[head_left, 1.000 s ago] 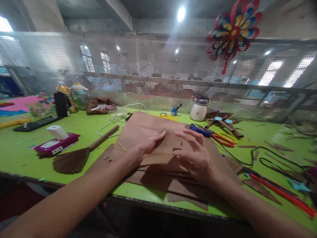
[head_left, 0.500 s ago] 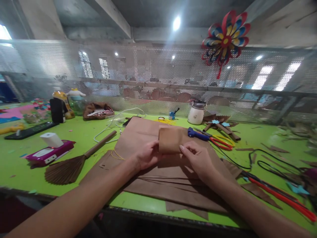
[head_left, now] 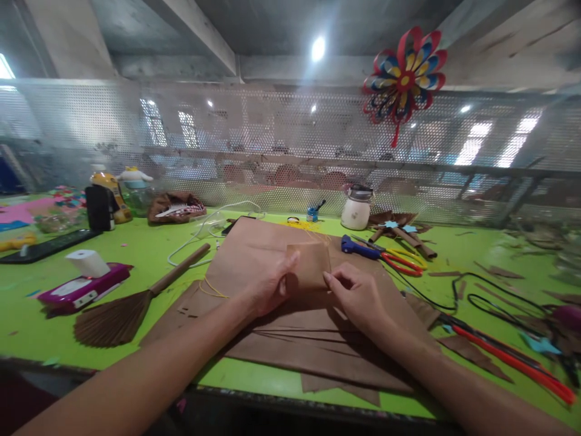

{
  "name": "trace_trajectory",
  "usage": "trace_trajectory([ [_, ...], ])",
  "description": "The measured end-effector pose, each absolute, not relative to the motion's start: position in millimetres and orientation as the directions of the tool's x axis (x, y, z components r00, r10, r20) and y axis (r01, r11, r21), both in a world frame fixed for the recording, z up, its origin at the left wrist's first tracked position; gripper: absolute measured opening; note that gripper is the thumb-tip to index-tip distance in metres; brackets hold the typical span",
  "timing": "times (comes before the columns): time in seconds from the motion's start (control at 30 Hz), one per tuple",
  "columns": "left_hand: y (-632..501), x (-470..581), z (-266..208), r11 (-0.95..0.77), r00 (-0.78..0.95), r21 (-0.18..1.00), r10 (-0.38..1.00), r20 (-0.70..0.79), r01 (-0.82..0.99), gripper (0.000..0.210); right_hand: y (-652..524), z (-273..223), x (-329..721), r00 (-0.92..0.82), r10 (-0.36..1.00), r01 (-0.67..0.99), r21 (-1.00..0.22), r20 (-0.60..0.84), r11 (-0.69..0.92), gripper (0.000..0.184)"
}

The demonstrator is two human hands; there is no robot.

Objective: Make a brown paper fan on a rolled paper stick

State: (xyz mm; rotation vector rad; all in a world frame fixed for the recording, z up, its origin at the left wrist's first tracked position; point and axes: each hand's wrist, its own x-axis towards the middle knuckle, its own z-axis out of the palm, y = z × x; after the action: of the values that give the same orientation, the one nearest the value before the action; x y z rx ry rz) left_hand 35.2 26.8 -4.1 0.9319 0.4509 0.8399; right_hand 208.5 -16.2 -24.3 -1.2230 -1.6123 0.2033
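A small folded piece of brown paper (head_left: pixel 308 266) is held up between both hands, above a large stack of brown paper sheets (head_left: pixel 245 254). My left hand (head_left: pixel 272 284) grips its left side, thumb on the front face and the other fingers mostly hidden behind. At its lower right edge, my right hand (head_left: pixel 354 290) pinches the paper between thumb and forefinger. Left of the stack lies a fan-shaped brown paper piece with a rolled handle (head_left: pixel 136 303). Thin yellow string (head_left: pixel 211 287) rests on the stack's left part.
Right of the stack are a blue glue gun (head_left: pixel 358 247), scissors with red and yellow handles (head_left: pixel 402 261), a black cord (head_left: pixel 454 293) and a long red-handled tool (head_left: pixel 512 357). A purple power strip (head_left: pixel 86 287) sits left. A white jar (head_left: pixel 356 209) stands behind.
The folded paper has come slightly lower and turned in the hands. My left thumb now presses on its front face. My right hand still pinches the right edge.
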Motion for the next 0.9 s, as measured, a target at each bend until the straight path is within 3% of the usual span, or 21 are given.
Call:
trace_trajectory([
  [0.33, 28.5, 36.1, -2.1, 0.206, 0.482, 0.891, 0.876, 0.016, -0.404, 0.041, -23.3, -24.5, 202.8, -0.008, 0.775, 0.615, -0.608, 0.632, 0.502, 0.029],
  [0.6, 29.3, 34.5, -2.4, 0.186, 0.476, 0.894, 0.879, 0.034, -0.407, 0.047, -25.8, -24.4, 201.5, 0.028, 0.912, 0.529, -0.78, 0.409, 0.334, 0.032],
  [0.9, 33.1, 35.2, -7.3, 0.199, 0.472, 0.895, 0.881, 0.015, -0.4, 0.049, -26.3, -23.3, 199.8, 0.038, 0.949, 0.413, -0.87, 0.313, 0.27, 0.03],
])
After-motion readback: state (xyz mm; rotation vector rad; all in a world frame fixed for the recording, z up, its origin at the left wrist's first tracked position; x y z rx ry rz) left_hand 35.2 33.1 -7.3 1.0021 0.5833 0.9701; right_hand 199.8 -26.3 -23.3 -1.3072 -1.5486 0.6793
